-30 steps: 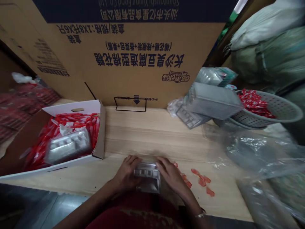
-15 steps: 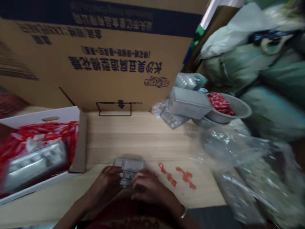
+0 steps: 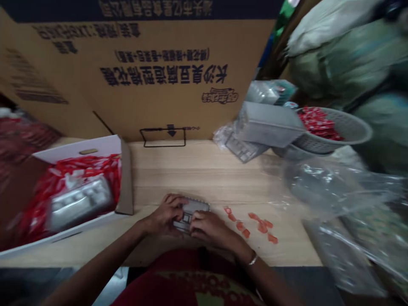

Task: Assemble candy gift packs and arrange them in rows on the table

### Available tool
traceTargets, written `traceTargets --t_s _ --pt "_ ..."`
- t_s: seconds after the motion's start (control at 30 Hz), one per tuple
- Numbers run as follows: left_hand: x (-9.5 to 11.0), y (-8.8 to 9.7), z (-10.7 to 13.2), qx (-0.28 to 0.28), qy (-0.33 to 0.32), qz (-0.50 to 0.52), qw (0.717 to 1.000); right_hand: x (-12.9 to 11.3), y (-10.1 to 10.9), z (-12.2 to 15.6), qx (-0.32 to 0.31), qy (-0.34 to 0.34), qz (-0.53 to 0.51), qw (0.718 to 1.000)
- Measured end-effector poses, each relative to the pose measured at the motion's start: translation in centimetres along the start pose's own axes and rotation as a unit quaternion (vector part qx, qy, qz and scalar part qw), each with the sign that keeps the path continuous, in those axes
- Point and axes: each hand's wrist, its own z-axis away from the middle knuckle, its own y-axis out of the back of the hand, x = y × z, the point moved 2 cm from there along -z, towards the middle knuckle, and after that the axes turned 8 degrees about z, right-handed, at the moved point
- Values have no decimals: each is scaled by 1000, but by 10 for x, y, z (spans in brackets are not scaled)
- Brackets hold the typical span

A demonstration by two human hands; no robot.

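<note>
Tray (image 3: 191, 213): middle covered by the left hand (image 3: 165, 214) and the right hand (image 3: 207, 227); contents not readable. Carton (image 3: 159, 72): printing cut off along the top edge. Sacks (image 3: 347, 59): blurred, running off the right edge. Plastic sheet (image 3: 334, 187): blurred, outline unclear. Red packets (image 3: 19, 138): blurred, cut off at the left edge, count unknown. Box (image 3: 76, 148): left end cut off. Orange scraps (image 3: 251, 223): too small to identify. Shirt (image 3: 188, 284): lettering cut off below.
</note>
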Motion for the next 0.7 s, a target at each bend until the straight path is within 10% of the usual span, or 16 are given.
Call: traceTargets --t_s 0.23,0.7 --pt "5 -2 7 17 15 47 999 -15 -7 -5 10 -6 95 995" --pt "9 -28 24 56 -57 -137 987 12 -28 -8 -9 15 -28 999"
